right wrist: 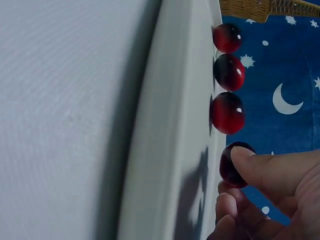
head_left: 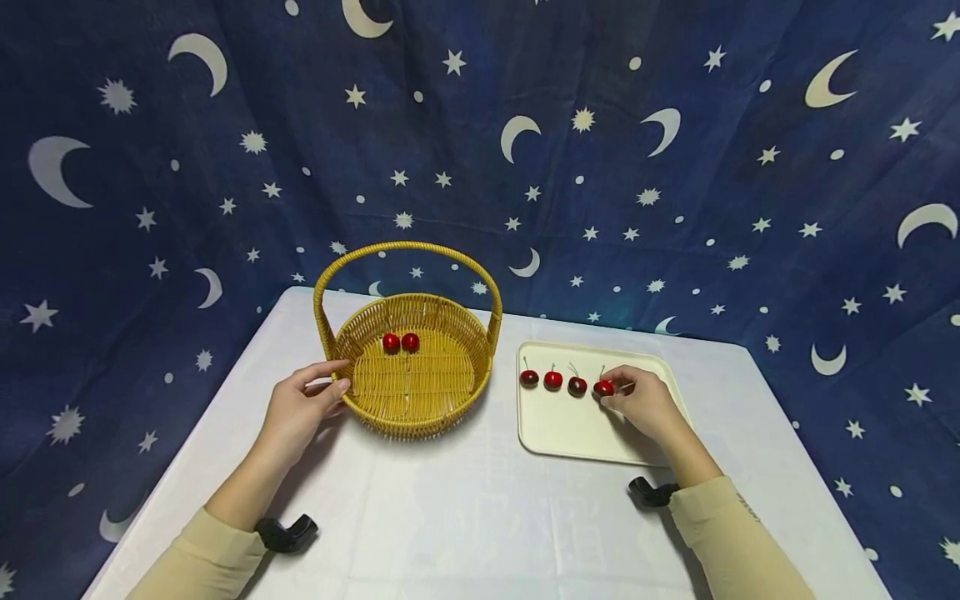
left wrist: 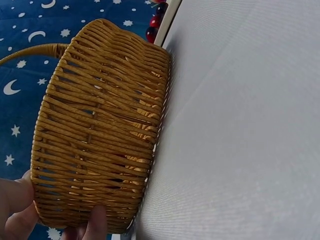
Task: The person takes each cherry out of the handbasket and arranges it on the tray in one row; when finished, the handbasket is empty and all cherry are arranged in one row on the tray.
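A round yellow wicker basket (head_left: pixel 408 408) with a tall arched handle stands on the left of the table, two red cherries (head_left: pixel 401 342) lying inside near its back wall. My left hand (head_left: pixel 303 406) grips the basket's left rim, thumb on top; in the left wrist view its fingers lie against the woven side (left wrist: pixel 97 130). On the right, a cream tray (head_left: pixel 570 433) bears a row of dark red cherries with stems. My right hand (head_left: pixel 643 402) pinches the rightmost cherry (right wrist: pixel 235 165) between thumb and fingers. Three other cherries (head_left: pixel 552 381) lie to its left on the tray.
A white cloth covers the table (head_left: pixel 450 517). Behind it hangs a dark blue curtain (head_left: pixel 585 208) with moons and stars. Black straps with small devices (head_left: pixel 287 534) sit at both wrists. The basket's handle (head_left: pixel 408 245) rises above its rim.
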The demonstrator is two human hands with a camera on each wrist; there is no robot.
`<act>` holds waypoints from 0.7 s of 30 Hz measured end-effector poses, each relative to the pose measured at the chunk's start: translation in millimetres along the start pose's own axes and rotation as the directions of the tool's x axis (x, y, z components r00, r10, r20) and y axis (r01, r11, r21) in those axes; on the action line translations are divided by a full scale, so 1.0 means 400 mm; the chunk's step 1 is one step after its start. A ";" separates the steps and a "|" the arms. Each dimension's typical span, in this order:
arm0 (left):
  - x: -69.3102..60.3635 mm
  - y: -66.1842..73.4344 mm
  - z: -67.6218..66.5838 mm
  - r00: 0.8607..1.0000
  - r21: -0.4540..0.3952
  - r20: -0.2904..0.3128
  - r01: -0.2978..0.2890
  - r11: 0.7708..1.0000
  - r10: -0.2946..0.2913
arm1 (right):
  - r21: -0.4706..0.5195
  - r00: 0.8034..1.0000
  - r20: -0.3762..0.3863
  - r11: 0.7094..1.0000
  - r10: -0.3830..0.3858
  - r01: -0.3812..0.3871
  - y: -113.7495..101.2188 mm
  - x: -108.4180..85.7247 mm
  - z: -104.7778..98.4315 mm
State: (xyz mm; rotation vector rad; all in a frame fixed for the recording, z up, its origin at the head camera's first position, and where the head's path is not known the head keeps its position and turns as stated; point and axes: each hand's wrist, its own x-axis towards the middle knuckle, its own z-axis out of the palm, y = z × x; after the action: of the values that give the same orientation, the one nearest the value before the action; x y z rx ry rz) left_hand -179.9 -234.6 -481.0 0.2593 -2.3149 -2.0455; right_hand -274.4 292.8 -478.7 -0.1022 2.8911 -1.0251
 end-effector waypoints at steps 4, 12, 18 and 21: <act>0.000 -0.004 0.001 1.000 0.000 0.004 0.002 1.000 -0.002 | 0.015 0.999 0.006 0.999 0.034 -0.034 0.013 0.006 0.015; -0.001 -0.003 0.001 1.000 -0.010 0.005 0.005 1.000 -0.005 | 0.020 1.000 0.007 1.000 0.024 -0.024 0.018 0.011 0.018; 0.000 -0.001 0.000 1.000 -0.004 0.005 0.011 1.000 -0.011 | 0.017 1.000 -0.009 1.000 0.010 -0.009 0.007 0.006 0.005; 0.002 0.000 -0.002 1.000 -0.004 0.003 0.003 1.000 -0.003 | 0.021 1.000 -0.014 1.000 0.008 -0.008 -0.005 0.004 -0.004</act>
State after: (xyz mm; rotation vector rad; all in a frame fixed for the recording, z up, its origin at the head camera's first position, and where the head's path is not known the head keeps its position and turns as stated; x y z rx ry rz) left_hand -180.4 -235.4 -480.8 0.2599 -2.3133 -2.0539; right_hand -276.3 292.2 -476.3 -0.0830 2.8898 -1.0585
